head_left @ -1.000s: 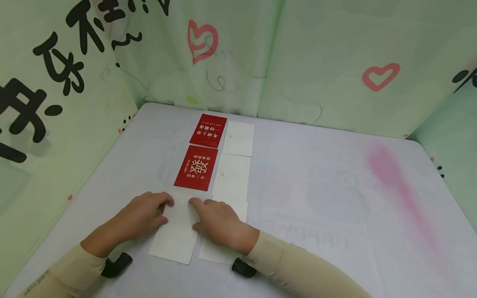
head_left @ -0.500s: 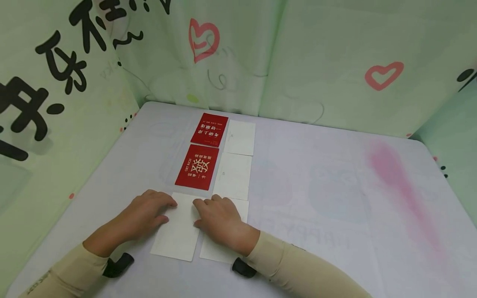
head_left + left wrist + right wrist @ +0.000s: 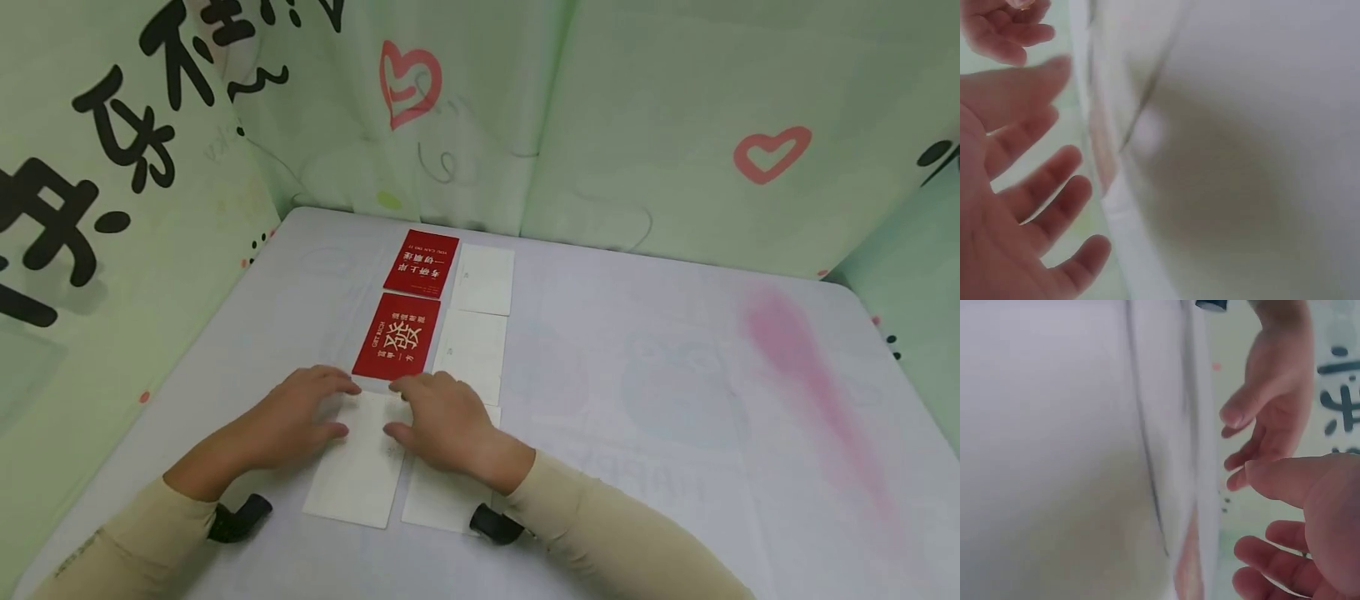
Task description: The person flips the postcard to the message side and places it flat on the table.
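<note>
Over the left edge of the near white card (image 3: pixel 352 483) hovers my left hand (image 3: pixel 296 417), its fingers loosely bent. My right hand (image 3: pixel 446 425) is at that card's right edge and covers part of a second white card (image 3: pixel 442 504). In the left wrist view my left hand (image 3: pixel 1016 206) has spread fingers with nothing between them. The right wrist view has my right hand (image 3: pixel 1310 544) apart from the white surface, holding nothing. Just beyond the fingertips lies a red card (image 3: pixel 397 337) printed with large Chinese characters.
Farther back lie another red card (image 3: pixel 422 263) and two white cards, one in the middle (image 3: pixel 471 358) and one at the far end (image 3: pixel 482 279). All rest on a white-covered table (image 3: pixel 637 400). Green printed curtains (image 3: pixel 637 125) surround it. A black wrist device (image 3: pixel 240 518) sits under the left forearm.
Both hands have come off the near white card and shifted slightly away from me, toward the red card. The cards appear to stay in place.
</note>
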Demonstrator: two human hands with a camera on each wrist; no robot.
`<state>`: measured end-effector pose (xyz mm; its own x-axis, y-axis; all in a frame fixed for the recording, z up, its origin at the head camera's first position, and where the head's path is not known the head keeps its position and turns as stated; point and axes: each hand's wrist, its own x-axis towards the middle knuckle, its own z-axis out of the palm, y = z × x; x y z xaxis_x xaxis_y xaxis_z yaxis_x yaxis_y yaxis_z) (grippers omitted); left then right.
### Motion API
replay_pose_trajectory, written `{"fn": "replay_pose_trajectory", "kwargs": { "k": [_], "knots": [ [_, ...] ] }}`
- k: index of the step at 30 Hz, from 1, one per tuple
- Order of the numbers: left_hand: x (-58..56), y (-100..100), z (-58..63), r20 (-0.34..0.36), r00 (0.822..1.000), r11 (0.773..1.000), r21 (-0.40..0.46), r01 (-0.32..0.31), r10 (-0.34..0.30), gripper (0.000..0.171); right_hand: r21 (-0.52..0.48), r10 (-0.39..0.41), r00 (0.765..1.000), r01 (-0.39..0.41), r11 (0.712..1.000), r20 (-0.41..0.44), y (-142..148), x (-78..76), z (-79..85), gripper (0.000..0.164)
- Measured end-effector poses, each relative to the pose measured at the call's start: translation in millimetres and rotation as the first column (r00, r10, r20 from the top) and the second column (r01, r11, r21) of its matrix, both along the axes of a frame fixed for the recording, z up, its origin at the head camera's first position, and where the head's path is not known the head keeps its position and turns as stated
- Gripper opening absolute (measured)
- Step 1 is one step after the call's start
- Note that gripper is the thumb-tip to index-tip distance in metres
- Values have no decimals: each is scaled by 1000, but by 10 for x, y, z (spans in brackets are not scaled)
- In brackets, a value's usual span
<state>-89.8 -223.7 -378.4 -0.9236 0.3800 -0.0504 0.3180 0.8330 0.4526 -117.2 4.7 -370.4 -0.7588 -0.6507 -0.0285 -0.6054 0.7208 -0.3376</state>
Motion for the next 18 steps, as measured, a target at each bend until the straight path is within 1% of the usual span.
{"fn": "replay_pose_trajectory", "kwargs": {
  "k": [2,3,5,7,10,12,14,16,18],
  "knots": [
    [-116,10,36,11,1000,1000,11,-27,26,52,-2,-35,999,35,999,-9,10,-124,63,47],
    [-188,17,51,17,999,999,10,-33,33,55,15,-51,999,51,999,-15,11,-194,83,48],
    [-359,29,48,29,999,999,-8,-32,33,61,80,-75,997,77,994,-32,8,-342,96,51],
    [-531,42,14,55,998,999,-26,-27,28,67,145,-87,996,91,985,-31,-6,-469,72,56],
    [-751,69,-60,109,994,998,-65,-16,23,75,202,-98,995,95,975,8,-44,-607,6,66],
    [-841,89,-97,150,988,995,-95,-18,33,78,222,-102,994,92,971,34,-77,-653,-44,72],
    [-893,106,-114,176,983,992,-128,-19,42,80,232,-109,993,94,968,52,-107,-676,-88,76],
    [-914,119,-112,185,981,988,-151,-23,51,82,242,-109,993,95,966,47,-130,-681,-116,76],
    [-925,130,-99,176,983,987,-162,-25,54,82,245,-105,994,96,965,24,-141,-682,-133,72]
  ]
}}
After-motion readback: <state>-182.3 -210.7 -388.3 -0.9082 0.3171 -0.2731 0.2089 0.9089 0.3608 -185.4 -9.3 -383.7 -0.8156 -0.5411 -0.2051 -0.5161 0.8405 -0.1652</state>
